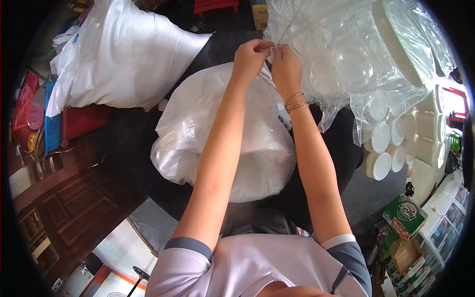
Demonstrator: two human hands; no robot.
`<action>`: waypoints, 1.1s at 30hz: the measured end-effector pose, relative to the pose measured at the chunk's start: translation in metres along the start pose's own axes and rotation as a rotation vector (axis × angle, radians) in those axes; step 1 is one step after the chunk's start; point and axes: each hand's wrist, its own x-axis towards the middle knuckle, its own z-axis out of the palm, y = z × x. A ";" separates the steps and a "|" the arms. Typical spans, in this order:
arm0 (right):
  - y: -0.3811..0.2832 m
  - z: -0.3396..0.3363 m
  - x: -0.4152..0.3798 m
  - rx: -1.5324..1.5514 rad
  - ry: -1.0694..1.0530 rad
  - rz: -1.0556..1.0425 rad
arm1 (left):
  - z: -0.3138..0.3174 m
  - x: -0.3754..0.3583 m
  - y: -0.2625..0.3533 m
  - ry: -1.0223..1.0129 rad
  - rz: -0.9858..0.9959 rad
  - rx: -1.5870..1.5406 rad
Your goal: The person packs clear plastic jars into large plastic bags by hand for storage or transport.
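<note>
A large, crumpled white plastic bag (183,119) lies across my lap, bulging below my forearms. Along its right side runs an edge with red and black lettering (270,85), leading up towards my fingers. My left hand (251,60) pinches a small whitish bit of plastic at the top of the bag, thumb and fingers pressed together. Right beside it, my right hand (287,69), with gold bracelets on the wrist, closes its fingertips on the same spot. The fingers hide most of what they pinch.
A full white sack (133,54) stands at upper left, over a red container (86,123). At upper right, clear plastic wrapping (336,54) covers large round shapes beside stacked white-lidded tubs (380,166). Green cartons (404,216) sit at lower right.
</note>
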 end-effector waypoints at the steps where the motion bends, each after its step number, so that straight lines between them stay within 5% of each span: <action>1: 0.000 0.000 0.001 -0.011 -0.013 -0.007 | 0.000 -0.001 0.000 0.011 0.023 0.012; 9: 0.008 0.000 0.006 -0.066 -0.040 -0.052 | 0.002 -0.007 0.005 0.069 0.278 0.135; 15: 0.005 -0.007 0.000 -0.099 -0.104 -0.037 | 0.003 0.002 0.008 0.027 0.272 0.346; 21: -0.009 -0.026 -0.011 -0.185 -0.276 0.097 | 0.011 0.000 0.000 0.032 0.292 0.206; 27: -0.011 -0.028 -0.011 -0.134 -0.261 0.104 | 0.013 -0.002 0.001 0.025 0.139 0.065; 33: -0.007 -0.023 -0.011 -0.174 -0.180 0.013 | 0.014 -0.001 0.005 0.053 0.219 0.056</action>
